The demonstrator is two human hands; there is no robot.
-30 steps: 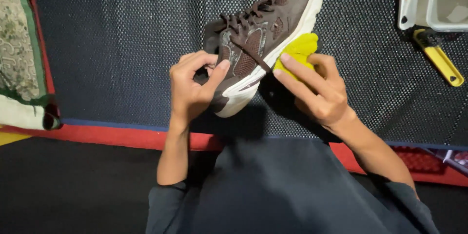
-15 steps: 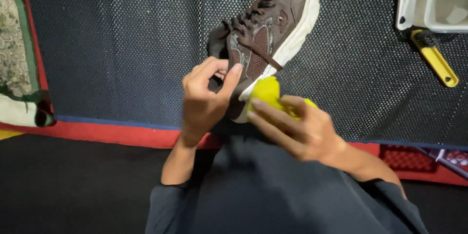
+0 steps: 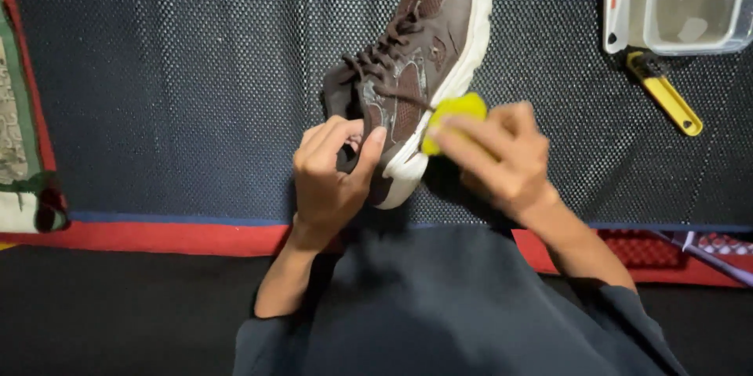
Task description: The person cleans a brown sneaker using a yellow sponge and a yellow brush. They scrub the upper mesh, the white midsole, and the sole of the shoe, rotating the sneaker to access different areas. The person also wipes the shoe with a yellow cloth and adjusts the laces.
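Note:
A brown mesh sneaker (image 3: 423, 54) with a white sole and dark laces is held tilted above a dark textured mat (image 3: 180, 94), heel towards me. My left hand (image 3: 333, 172) grips the heel end, thumb on the side panel. My right hand (image 3: 502, 158) is closed on a yellow sponge (image 3: 455, 113), which presses against the white sole edge on the shoe's right side. Pale foam streaks show on the shoe's side panel.
A clear plastic tub (image 3: 690, 0) sits at the top right, with a yellow-handled brush (image 3: 665, 94) beside it. The mat has a red border (image 3: 157, 236) along the near edge. A patterned cloth (image 3: 20, 148) lies at the far left.
The sponge went from beside the shoe's middle down to the heel, then back up to the sole's side edge. My left hand has kept its grip on the heel.

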